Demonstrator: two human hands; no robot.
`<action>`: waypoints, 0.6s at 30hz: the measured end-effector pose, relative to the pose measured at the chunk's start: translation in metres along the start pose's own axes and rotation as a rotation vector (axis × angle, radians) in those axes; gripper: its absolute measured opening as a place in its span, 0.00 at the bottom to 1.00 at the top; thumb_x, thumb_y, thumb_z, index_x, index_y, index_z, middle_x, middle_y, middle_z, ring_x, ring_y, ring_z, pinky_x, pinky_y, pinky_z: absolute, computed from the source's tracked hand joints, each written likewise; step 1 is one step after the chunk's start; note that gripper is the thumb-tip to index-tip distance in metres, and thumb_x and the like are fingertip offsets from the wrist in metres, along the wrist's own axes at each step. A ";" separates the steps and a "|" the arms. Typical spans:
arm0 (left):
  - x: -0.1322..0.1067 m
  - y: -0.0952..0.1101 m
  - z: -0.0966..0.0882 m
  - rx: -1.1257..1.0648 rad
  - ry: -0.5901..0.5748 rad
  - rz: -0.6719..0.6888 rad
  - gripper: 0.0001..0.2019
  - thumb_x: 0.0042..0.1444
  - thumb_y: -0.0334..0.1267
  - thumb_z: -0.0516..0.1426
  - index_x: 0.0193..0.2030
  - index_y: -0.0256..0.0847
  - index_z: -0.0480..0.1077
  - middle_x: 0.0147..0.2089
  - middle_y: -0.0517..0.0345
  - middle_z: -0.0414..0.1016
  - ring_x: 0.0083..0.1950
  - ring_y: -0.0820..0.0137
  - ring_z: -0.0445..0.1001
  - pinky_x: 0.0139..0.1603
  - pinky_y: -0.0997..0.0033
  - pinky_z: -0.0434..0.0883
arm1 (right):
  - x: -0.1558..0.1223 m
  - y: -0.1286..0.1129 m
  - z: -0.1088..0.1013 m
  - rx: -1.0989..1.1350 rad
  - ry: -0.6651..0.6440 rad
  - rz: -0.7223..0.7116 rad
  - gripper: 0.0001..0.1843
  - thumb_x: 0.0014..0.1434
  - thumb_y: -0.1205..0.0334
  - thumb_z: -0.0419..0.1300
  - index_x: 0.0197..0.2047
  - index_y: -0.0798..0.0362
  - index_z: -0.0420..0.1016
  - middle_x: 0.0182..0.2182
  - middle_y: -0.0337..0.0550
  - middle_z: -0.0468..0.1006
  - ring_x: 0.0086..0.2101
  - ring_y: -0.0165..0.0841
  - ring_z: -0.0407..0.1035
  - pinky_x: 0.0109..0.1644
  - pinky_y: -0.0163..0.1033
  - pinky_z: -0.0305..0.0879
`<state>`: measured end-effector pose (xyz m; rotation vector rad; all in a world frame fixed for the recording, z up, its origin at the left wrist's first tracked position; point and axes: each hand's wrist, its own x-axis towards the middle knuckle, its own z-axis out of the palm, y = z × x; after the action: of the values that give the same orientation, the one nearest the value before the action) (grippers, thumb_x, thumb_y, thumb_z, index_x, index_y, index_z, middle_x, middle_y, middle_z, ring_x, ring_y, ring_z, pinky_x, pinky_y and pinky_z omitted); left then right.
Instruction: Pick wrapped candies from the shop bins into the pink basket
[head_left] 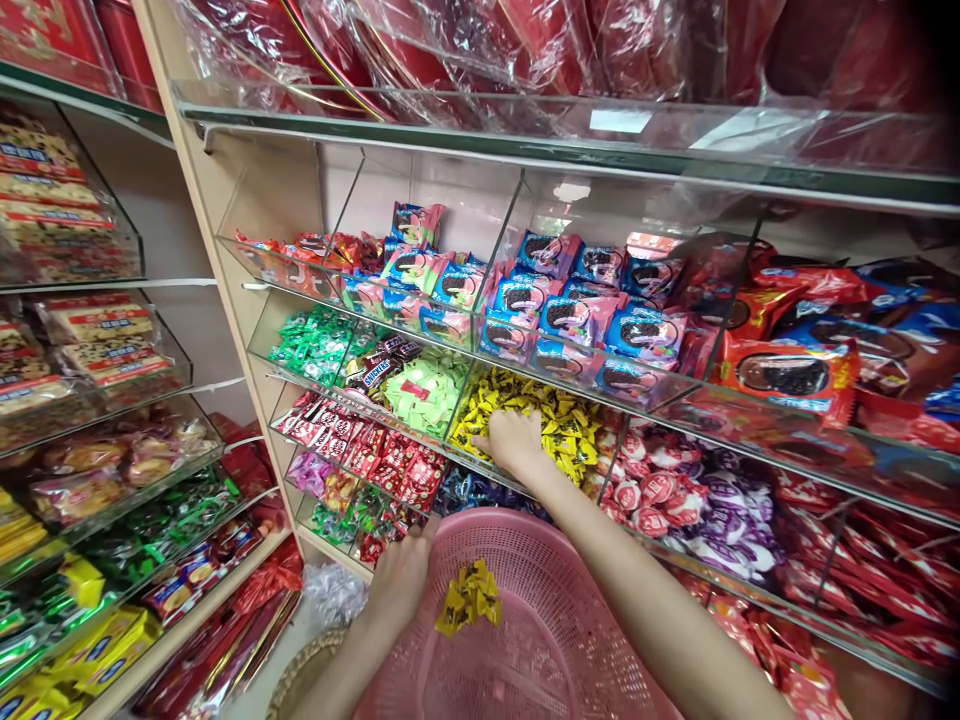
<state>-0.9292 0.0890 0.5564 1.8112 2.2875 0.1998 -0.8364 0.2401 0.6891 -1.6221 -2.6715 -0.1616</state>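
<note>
My left hand (405,572) is closed on the left rim of a pink perforated plastic basket (517,545). A small cluster of yellow-wrapped candies (469,598) is inside the basket. Above its far rim, my right hand (514,440) reaches into a clear shelf bin heaped with the same yellow candies (574,425). The right fingers curl down among the wrappers, and their tips are partly hidden. Pale green candies (427,390) fill the compartment to the left of that bin. Red-and-white wrapped sweets (656,480) lie in the one to its right.
Clear dividers and lips edge the bins. Blue-and-pink cookie packs (577,310) sit on the tier above, under a glass shelf (525,135). A wooden upright (217,270) separates the snack shelves at left (97,340). A woven basket (304,665) and clear plastic wrap (334,595) lie below.
</note>
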 end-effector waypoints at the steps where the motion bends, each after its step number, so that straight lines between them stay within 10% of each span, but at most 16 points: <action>1: 0.000 0.000 0.000 0.001 0.002 0.002 0.23 0.58 0.27 0.42 0.59 0.46 0.54 0.47 0.47 0.72 0.39 0.65 0.75 0.36 0.71 0.67 | 0.000 -0.001 0.000 0.001 -0.008 0.003 0.20 0.56 0.48 0.54 0.38 0.57 0.74 0.39 0.56 0.76 0.43 0.41 0.69 0.51 0.49 0.46; 18: -0.001 0.003 0.001 0.035 0.016 0.002 0.24 0.58 0.28 0.44 0.61 0.45 0.53 0.47 0.46 0.72 0.39 0.61 0.75 0.34 0.67 0.68 | -0.057 0.009 -0.040 0.384 0.169 -0.223 0.15 0.55 0.51 0.54 0.33 0.54 0.71 0.24 0.38 0.72 0.29 0.31 0.65 0.33 0.35 0.51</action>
<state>-0.9263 0.0890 0.5565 1.8349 2.3140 0.1766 -0.8038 0.1903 0.7263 -1.1472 -2.5466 0.1939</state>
